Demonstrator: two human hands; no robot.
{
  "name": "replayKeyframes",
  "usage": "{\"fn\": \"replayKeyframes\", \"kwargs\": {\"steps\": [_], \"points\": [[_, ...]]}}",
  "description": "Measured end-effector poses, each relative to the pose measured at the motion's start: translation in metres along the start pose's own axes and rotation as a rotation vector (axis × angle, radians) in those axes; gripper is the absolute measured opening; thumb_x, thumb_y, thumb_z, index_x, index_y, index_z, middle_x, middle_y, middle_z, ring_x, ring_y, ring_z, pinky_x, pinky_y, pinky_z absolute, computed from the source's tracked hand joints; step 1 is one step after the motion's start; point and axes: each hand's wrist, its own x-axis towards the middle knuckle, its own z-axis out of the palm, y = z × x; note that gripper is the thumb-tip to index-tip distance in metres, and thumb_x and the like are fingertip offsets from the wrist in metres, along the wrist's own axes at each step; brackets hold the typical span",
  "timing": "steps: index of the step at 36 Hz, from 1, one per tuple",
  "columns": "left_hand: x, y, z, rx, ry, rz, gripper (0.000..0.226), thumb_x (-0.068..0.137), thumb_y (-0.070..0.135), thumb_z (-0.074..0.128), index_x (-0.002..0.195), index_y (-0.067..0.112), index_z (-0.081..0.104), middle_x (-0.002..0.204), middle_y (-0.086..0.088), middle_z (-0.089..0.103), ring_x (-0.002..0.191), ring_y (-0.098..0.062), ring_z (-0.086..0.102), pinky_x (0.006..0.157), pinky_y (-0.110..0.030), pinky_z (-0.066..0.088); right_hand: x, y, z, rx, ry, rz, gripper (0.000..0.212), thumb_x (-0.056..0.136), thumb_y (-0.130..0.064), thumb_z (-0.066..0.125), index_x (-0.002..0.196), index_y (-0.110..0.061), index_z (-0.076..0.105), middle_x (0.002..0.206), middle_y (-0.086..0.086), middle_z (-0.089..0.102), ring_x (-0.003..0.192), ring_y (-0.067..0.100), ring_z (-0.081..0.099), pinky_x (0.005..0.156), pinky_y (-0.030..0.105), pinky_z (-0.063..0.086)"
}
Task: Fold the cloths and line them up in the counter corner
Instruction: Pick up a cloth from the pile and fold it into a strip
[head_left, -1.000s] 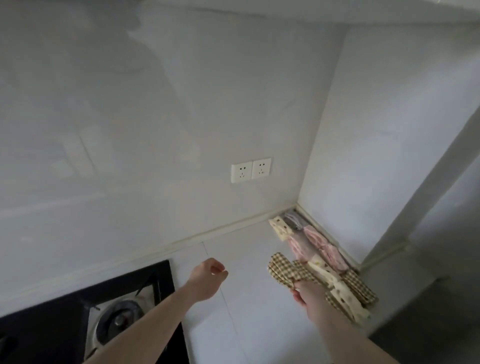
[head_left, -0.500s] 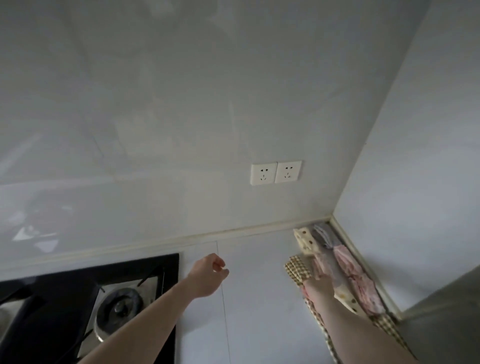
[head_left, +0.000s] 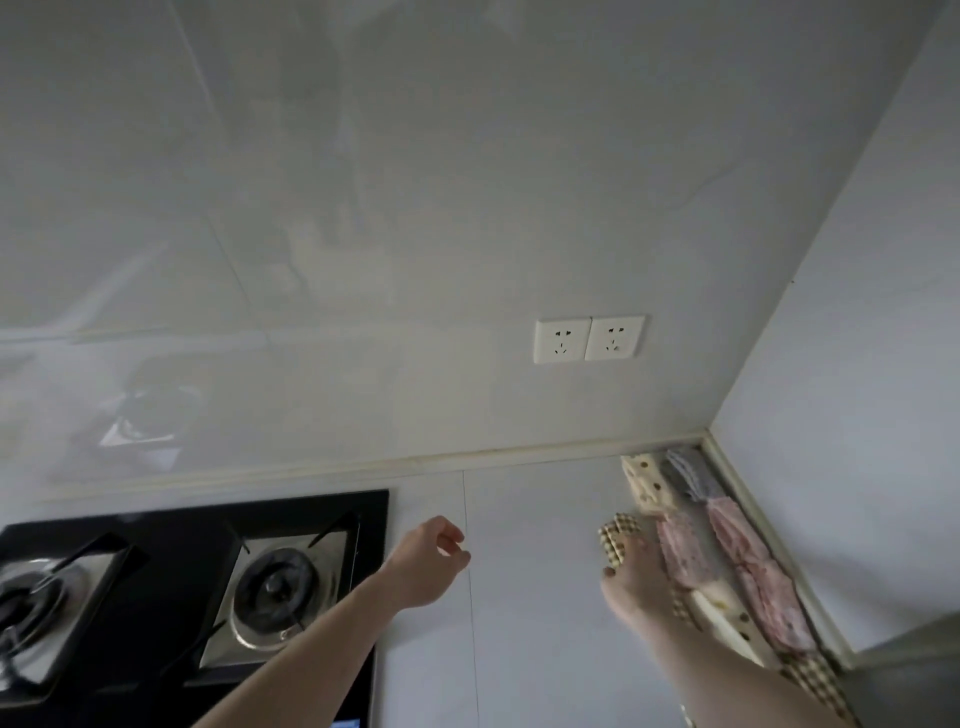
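Several folded cloths lie in two rows along the right wall in the counter corner: a cream dotted cloth (head_left: 647, 483), a grey one (head_left: 691, 475), a pink floral one (head_left: 680, 553) and another pink one (head_left: 748, 564). A brown checked cloth (head_left: 618, 535) lies on the counter at the left of the rows. My right hand (head_left: 636, 577) rests flat on it, fingers stretched forward and thumb out to the left. My left hand (head_left: 431, 561) hovers over the bare counter, loosely curled and holding nothing.
A black gas hob (head_left: 197, 582) with two burners fills the left of the counter. Two white sockets (head_left: 589, 339) sit on the back wall. The counter (head_left: 540, 597) ends at the right wall, where a grey surface (head_left: 909, 675) begins.
My right hand has carried the checked cloth forward and laid it down beside the rows, its grip now flattened. The camera has turned left and closer. My left hand has hardly moved.
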Motion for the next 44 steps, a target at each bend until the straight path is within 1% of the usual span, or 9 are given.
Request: {"fn": "replayKeyframes", "kwargs": {"steps": [3,6,10,15,21,23,27,37,44], "points": [[-0.015,-0.017,-0.012,0.007,0.035,-0.006,0.017,0.092,0.031,0.066,0.108,0.029,0.062,0.101,0.015,0.064,0.082,-0.006,0.061,0.068,-0.018,0.048,-0.014,-0.039,0.001,0.073,-0.044,-0.102,0.050,0.085,-0.009,0.069,0.133,-0.012,0.056,0.141,0.010,0.049,0.126,0.026,0.054,0.108,0.032,0.038],[-0.040,-0.044,-0.032,0.013,0.085,-0.030,0.017,0.091,0.031,0.066,0.108,0.028,0.063,0.100,0.014,0.067,0.088,-0.006,0.064,0.077,-0.022,0.052,-0.037,-0.090,0.005,0.156,-0.166,-0.229,0.048,0.089,-0.015,0.067,0.134,-0.021,0.052,0.142,-0.002,0.037,0.088,0.018,0.069,0.085,0.029,0.051],[-0.088,-0.092,-0.066,0.015,0.213,-0.094,0.021,0.088,0.033,0.068,0.108,0.028,0.067,0.100,0.012,0.071,0.098,-0.011,0.065,0.090,-0.027,0.051,-0.076,-0.163,0.026,0.226,-0.242,-0.424,0.045,0.088,-0.016,0.068,0.131,-0.023,0.055,0.134,-0.007,0.042,0.070,-0.001,0.061,0.073,0.018,0.043],[-0.167,-0.170,-0.111,-0.063,0.362,-0.191,0.012,0.082,0.036,0.070,0.092,0.035,0.065,0.091,0.010,0.073,0.088,-0.009,0.068,0.085,-0.031,0.055,-0.153,-0.253,0.059,0.294,-0.343,-0.643,0.042,0.085,-0.012,0.068,0.122,-0.029,0.058,0.126,-0.006,0.049,0.071,0.004,0.066,0.073,0.017,0.048],[-0.273,-0.256,-0.158,-0.080,0.540,-0.288,0.019,0.087,0.026,0.069,0.104,0.032,0.065,0.099,0.013,0.068,0.088,-0.003,0.066,0.079,-0.023,0.054,-0.264,-0.339,0.108,0.326,-0.462,-0.834,0.038,0.085,-0.024,0.069,0.118,-0.039,0.058,0.124,-0.020,0.048,0.080,-0.001,0.067,0.083,0.013,0.050],[-0.309,-0.286,-0.172,-0.095,0.582,-0.304,0.018,0.090,0.025,0.069,0.105,0.033,0.063,0.103,0.013,0.066,0.090,-0.003,0.065,0.076,-0.021,0.053,-0.305,-0.362,0.124,0.331,-0.495,-0.864,0.040,0.086,-0.022,0.069,0.121,-0.037,0.059,0.124,-0.019,0.047,0.080,-0.002,0.066,0.076,0.007,0.046],[-0.381,-0.342,-0.197,-0.096,0.667,-0.317,0.020,0.094,0.027,0.067,0.111,0.033,0.062,0.109,0.018,0.062,0.095,-0.001,0.063,0.079,-0.021,0.053,-0.382,-0.400,0.157,0.337,-0.575,-0.931,0.040,0.088,-0.022,0.069,0.125,-0.033,0.059,0.128,-0.016,0.044,0.086,-0.002,0.065,0.072,0.009,0.048],[-0.504,-0.435,-0.237,-0.165,0.841,-0.427,0.021,0.087,0.025,0.070,0.096,0.042,0.061,0.100,0.021,0.065,0.086,0.004,0.062,0.071,-0.015,0.047,-0.519,-0.469,0.216,0.260,-0.789,-1.042,0.046,0.088,-0.027,0.066,0.131,-0.037,0.052,0.130,-0.017,0.041,0.105,0.002,0.058,0.086,0.024,0.055],[-0.537,-0.492,-0.272,-0.186,0.891,-0.443,0.019,0.089,0.026,0.070,0.105,0.034,0.065,0.103,0.018,0.065,0.088,-0.002,0.064,0.079,-0.026,0.053,-0.568,-0.530,0.252,0.208,-0.820,-1.136,0.045,0.089,-0.026,0.066,0.132,-0.034,0.053,0.132,-0.015,0.042,0.106,0.001,0.057,0.077,0.014,0.047]]}}
